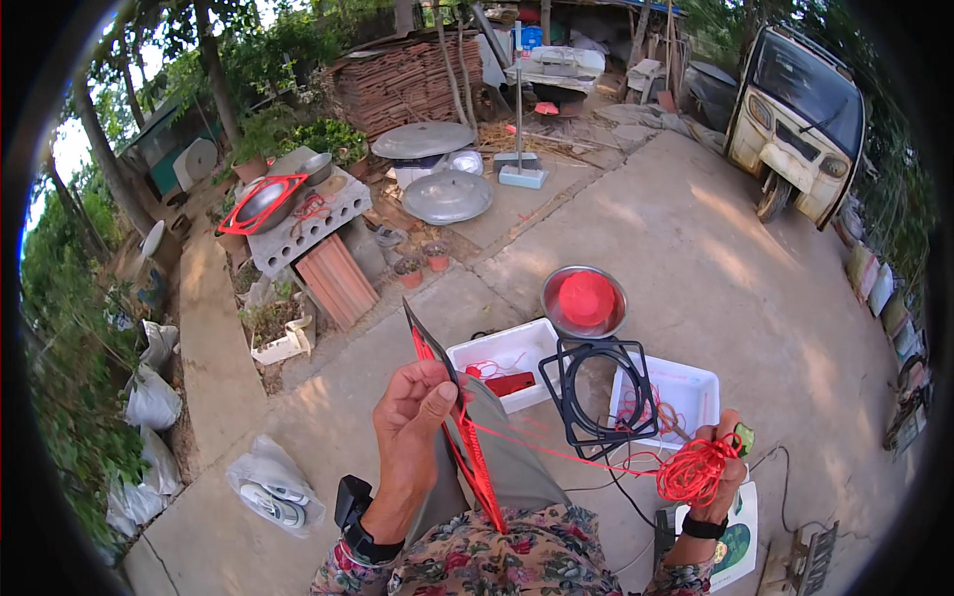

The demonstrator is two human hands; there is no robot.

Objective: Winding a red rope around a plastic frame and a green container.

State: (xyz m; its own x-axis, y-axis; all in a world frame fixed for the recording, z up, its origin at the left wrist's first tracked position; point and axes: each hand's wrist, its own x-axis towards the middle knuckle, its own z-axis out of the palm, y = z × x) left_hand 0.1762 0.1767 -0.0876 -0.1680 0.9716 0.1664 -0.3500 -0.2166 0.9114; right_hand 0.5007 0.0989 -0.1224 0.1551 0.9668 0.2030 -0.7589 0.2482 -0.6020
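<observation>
My left hand point(409, 422) pinches the edge of a black frame point(475, 465) standing nearly edge-on above my lap, its side wrapped in red cord. A strand of that cord runs taut to the right, into a tangled bundle of red cord point(690, 473). Around this bundle the fingers of my right hand point(729, 465) are closed. Beyond my knees, a bare black square frame with a round ring point(564, 397) leans across a white box point(698, 385) holding loose red cord. A second white box point(532, 343) contains a red block-like thing and some strands.
A metal bowl point(550, 294) with a red heap sits farther out. Shoes in a plastic bag point(273, 487) lie at left. A concrete block point(328, 211) bears a red-wrapped frame point(235, 217). A three-wheeled vehicle point(795, 129) stands far right; a cable point(787, 477) crosses the ground nearby.
</observation>
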